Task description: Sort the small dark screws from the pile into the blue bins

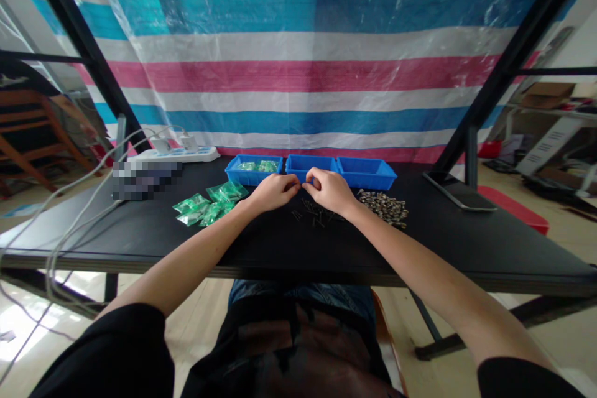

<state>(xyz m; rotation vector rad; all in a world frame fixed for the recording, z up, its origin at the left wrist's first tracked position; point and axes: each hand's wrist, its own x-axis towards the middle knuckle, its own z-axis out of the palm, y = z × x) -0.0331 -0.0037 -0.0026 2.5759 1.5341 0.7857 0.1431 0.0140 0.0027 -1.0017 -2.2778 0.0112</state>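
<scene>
My left hand (277, 192) and my right hand (330, 190) meet fingertip to fingertip above the black table, just in front of the middle blue bin (298, 163). Both are closed in a pinch; whatever lies between the fingers is too small to make out. Thin dark screw-like pieces (321, 219) are scattered below my right hand. Beside its wrist is a heap of small shiny metal parts (386, 208). Green-and-clear plastic packets (208, 206) lie near my left wrist. More packets (257, 166) sit inside the left blue bin (252, 180).
The right blue bin (369, 182) joins the row at the back. A phone (459, 191) lies on the table (280, 252) at right. A white power strip (203, 154) with cables stands back left, near a partly pixelated dark item (147, 180). Black frame posts rise at both sides.
</scene>
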